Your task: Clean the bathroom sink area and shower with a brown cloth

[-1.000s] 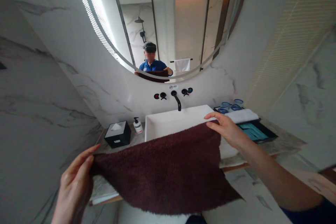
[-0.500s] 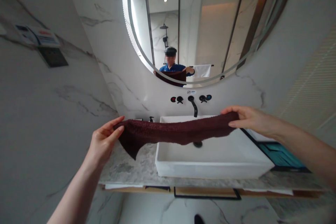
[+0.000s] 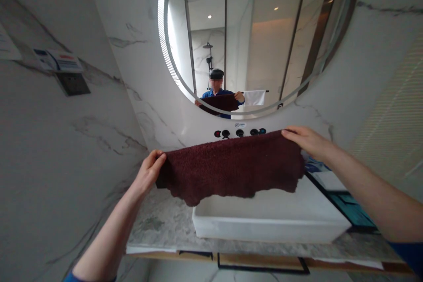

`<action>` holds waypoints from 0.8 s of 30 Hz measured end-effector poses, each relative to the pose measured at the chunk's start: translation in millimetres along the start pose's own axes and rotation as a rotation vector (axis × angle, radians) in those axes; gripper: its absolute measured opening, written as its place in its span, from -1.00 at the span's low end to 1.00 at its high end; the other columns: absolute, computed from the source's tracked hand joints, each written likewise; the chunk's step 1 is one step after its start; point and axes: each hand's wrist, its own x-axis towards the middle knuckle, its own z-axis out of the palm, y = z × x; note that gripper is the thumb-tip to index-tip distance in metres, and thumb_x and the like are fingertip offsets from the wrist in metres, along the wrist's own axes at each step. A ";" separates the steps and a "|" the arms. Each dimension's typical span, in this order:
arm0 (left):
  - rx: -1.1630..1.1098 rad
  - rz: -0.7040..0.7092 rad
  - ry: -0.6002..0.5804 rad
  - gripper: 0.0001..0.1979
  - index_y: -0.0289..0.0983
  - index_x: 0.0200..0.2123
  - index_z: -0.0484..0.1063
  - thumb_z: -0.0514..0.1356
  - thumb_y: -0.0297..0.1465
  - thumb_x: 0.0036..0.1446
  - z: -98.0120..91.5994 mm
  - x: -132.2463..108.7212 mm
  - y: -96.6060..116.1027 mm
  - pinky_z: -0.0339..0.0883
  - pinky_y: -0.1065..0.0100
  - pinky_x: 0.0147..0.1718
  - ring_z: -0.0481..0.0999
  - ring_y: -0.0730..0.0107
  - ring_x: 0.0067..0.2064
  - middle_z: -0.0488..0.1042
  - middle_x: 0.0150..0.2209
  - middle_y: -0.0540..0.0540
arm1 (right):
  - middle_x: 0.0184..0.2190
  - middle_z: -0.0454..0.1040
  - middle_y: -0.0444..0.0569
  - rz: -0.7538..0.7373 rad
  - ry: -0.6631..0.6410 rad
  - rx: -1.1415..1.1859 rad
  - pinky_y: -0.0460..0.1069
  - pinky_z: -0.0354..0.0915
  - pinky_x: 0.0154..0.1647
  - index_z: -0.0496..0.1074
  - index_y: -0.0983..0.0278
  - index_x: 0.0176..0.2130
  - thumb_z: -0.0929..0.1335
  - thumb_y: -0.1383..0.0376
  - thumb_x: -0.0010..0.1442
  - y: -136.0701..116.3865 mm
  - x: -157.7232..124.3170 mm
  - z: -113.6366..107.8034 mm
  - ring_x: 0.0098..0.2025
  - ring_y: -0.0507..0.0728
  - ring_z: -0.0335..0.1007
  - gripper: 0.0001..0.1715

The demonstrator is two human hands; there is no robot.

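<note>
A dark maroon towel (image 3: 231, 167) hangs spread out in the air above a white rectangular basin (image 3: 271, 220). My left hand (image 3: 150, 172) pinches its upper left corner with closed fingers. My right hand (image 3: 306, 141) grips the upper right corner, thumb below and fingers over the edge. The towel hides the black wall tap; only the round black handles (image 3: 239, 132) show above its top edge. The round lit mirror (image 3: 251, 39) reflects a person holding the same towel.
The basin sits on a grey marble counter (image 3: 161, 224) with a bar underneath. A black tray (image 3: 346, 202) with teal items and a white cloth lies right of the basin. A wall socket (image 3: 72, 83) and leaflets are on the left marble wall.
The towel was bunched into a narrow band half a second ago; now it hangs open as a flat sheet, raised a little and covering the tap. Both hands rose slightly.
</note>
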 end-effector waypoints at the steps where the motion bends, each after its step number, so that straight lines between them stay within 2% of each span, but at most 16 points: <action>1: -0.061 -0.084 0.002 -0.69 -0.25 -0.43 0.29 0.16 -0.11 -0.05 13.7 4.5 0.5 0.08 0.44 -0.51 0.19 0.44 -0.47 0.22 -0.54 0.05 | -0.56 0.40 -0.12 0.042 0.034 0.049 -0.11 0.19 -0.53 0.39 0.28 -0.46 0.41 -0.01 -0.07 4.3 6.7 8.8 -0.49 0.03 0.30 -0.59; 3: -0.179 -0.210 0.015 -0.67 -0.24 -0.39 0.26 0.15 -0.09 -0.05 45.2 10.7 8.8 0.03 0.45 -0.55 0.17 0.46 -0.50 0.20 -0.55 0.08 | -0.60 0.36 -0.15 0.112 0.055 0.181 -0.12 0.18 -0.58 0.36 0.28 -0.46 0.41 0.02 -0.06 5.9 13.0 33.3 -0.53 0.02 0.29 -0.63; 5: -0.299 -0.249 -0.046 -0.65 -0.22 -0.33 0.24 0.13 -0.06 -0.02 80.3 12.2 28.4 0.07 0.45 -0.54 0.20 0.46 -0.49 0.23 -0.52 0.09 | -0.61 0.31 -0.19 0.118 -0.037 0.305 -0.13 0.19 -0.63 0.33 0.26 -0.42 0.40 0.03 -0.03 -2.9 7.7 62.7 -0.58 0.00 0.26 -0.64; 8: -0.317 -0.037 -0.243 -0.65 -0.24 -0.28 0.26 0.13 -0.08 0.05 132.4 9.4 67.2 0.19 0.43 -0.40 0.27 0.46 -0.39 0.28 -0.43 0.05 | -0.47 0.38 -0.17 0.023 -0.344 0.428 -0.11 0.30 -0.62 0.32 0.22 -0.24 0.38 -0.05 0.01 -26.3 -10.2 97.6 -0.50 0.02 0.35 -0.54; 10: -0.307 0.090 -0.390 -0.60 -0.27 -0.22 0.25 0.18 -0.08 0.03 160.6 10.1 88.0 0.24 0.41 -0.31 0.31 0.44 -0.31 0.31 -0.35 0.01 | -0.30 0.43 -0.06 -0.047 -0.528 0.512 -0.05 0.40 -0.53 0.29 0.22 -0.09 0.33 -0.15 0.03 -39.0 -14.5 103.4 -0.33 0.10 0.45 -0.38; 13: -0.293 0.142 -0.500 -0.49 -0.31 -0.12 0.23 0.29 -0.15 -0.05 188.2 20.7 104.2 0.27 0.37 -0.24 0.36 0.37 -0.23 0.37 -0.27 -0.06 | -0.12 0.43 0.09 -0.107 -0.656 0.544 -0.01 0.43 -0.45 0.23 0.26 0.07 0.29 -0.20 0.03 -41.0 -0.4 83.4 -0.17 0.17 0.46 -0.20; 15: -0.286 0.161 -0.505 -0.54 -0.32 -0.10 0.28 0.27 -0.22 -0.02 199.8 33.8 109.7 0.27 0.35 -0.17 0.39 0.33 -0.17 0.42 -0.22 -0.10 | -0.09 0.43 0.10 -0.142 -0.635 0.525 -0.03 0.42 -0.43 0.25 0.26 0.08 0.36 -0.15 0.00 -28.5 13.9 60.3 -0.20 0.15 0.47 -0.19; 16: -0.284 0.166 -0.497 -0.61 -0.32 -0.11 0.32 0.24 -0.24 0.02 205.0 41.4 112.6 0.27 0.34 -0.14 0.40 0.32 -0.16 0.44 -0.20 -0.11 | -0.12 0.46 0.07 -0.167 -0.571 0.532 -0.05 0.42 -0.41 0.30 0.26 0.04 0.39 -0.12 -0.01 -18.4 19.2 49.1 -0.24 0.12 0.48 -0.25; 19: -0.285 0.162 -0.426 -0.73 -0.28 -0.17 0.39 0.16 -0.27 0.09 221.1 61.7 126.0 0.28 0.31 -0.12 0.43 0.32 -0.18 0.48 -0.23 -0.07 | -0.41 0.47 -0.10 -0.199 -0.236 0.628 -0.11 0.37 -0.42 0.41 0.27 -0.26 0.38 -0.04 0.06 23.8 21.3 26.9 -0.44 -0.01 0.44 -0.55; 21: -0.254 0.208 -0.372 -0.76 -0.28 -0.18 0.40 0.13 -0.30 0.11 234.7 66.2 138.1 0.30 0.29 -0.11 0.44 0.30 -0.19 0.50 -0.22 -0.07 | -0.53 0.42 -0.14 -0.111 -0.138 0.653 -0.11 0.36 -0.46 0.40 0.28 -0.35 0.34 -0.02 0.12 56.0 13.6 22.8 -0.52 -0.03 0.40 -0.60; 22: -0.214 0.258 -0.356 -0.77 -0.28 -0.17 0.40 0.10 -0.32 0.13 243.4 63.7 143.8 0.31 0.28 -0.10 0.45 0.30 -0.18 0.51 -0.20 -0.08 | -0.50 0.45 -0.11 -0.050 -0.137 0.644 -0.09 0.37 -0.46 0.42 0.27 -0.30 0.31 -0.03 0.14 71.3 9.1 22.9 -0.50 0.00 0.42 -0.59; 24: -0.087 0.430 -0.392 -0.77 -0.28 -0.14 0.40 0.04 -0.39 0.18 265.7 48.0 151.1 0.32 0.29 -0.11 0.46 0.30 -0.15 0.52 -0.18 -0.11 | -0.32 0.52 0.02 0.011 -0.147 0.548 0.01 0.42 -0.41 0.41 0.25 -0.11 0.21 -0.09 0.20 97.1 2.4 24.4 -0.36 0.08 0.49 -0.46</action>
